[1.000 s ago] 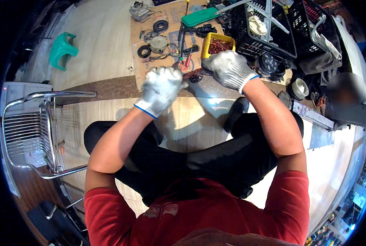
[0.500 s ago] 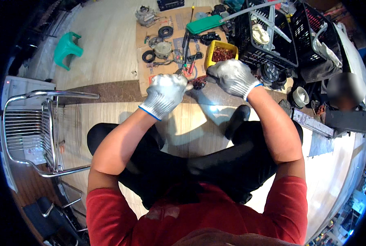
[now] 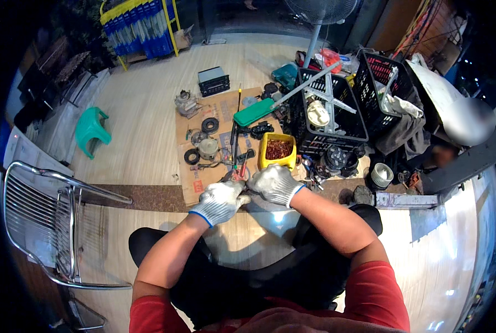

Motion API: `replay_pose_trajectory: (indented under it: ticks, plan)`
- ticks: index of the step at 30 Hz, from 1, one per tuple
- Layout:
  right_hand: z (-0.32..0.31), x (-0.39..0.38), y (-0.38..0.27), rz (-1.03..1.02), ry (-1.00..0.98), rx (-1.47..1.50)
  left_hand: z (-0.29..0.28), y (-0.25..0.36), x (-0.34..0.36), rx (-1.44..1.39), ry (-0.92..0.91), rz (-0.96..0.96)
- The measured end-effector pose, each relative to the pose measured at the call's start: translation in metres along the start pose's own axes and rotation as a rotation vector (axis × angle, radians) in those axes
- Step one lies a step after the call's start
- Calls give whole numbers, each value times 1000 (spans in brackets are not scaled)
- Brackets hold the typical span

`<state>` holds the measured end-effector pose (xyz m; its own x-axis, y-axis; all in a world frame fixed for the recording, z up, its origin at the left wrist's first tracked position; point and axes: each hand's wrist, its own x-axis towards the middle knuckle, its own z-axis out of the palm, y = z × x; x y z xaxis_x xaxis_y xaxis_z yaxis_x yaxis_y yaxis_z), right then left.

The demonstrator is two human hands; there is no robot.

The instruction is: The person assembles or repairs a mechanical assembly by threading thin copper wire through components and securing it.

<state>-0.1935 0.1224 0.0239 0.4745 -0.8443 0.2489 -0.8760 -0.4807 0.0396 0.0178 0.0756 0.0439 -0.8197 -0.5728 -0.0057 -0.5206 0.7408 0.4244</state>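
Note:
My left hand (image 3: 219, 201), in a white knit glove with blue cuff, is closed just below the cardboard's front edge. Beside it my right hand (image 3: 271, 186), gloved alike, is curled closed; the small dark piece between them is mostly hidden. Just beyond my right hand stands a yellow tub (image 3: 287, 144) of small reddish-brown parts (image 3: 277, 149). On the cardboard (image 3: 191, 181) lie a red-handled tool (image 3: 242, 169), black rings (image 3: 209, 125), a round metal housing (image 3: 208, 147) and a long green-ended object (image 3: 254, 111).
Black crates (image 3: 328, 139) with parts, a pedestal fan (image 3: 313, 41) and a white blower wheel (image 3: 382, 175) are right. A chrome chair (image 3: 64, 183) and green stool (image 3: 91, 130) are left. A yellow display rack (image 3: 139, 30) stands behind.
The view has tilted up, bringing the fan and rack into sight and putting my hands lower in the picture. My two gloved hands are now closer together, both still closed.

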Motion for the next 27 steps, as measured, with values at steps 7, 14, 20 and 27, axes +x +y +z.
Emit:
replay_pose_trajectory:
  ticks: [7,14,20,27]
  plan:
    - [-8,8,5,71,-67,87,4,-7,9,-97,18,-82]
    - [-25,1,38,214,-305,185,-2,-20,12,150,32,-206]
    - [-65,10,26,121,12,265,2,-9,8,365,145,-100]
    - [-44,14,2,184,-342,322,-3,-3,8,420,217,119]
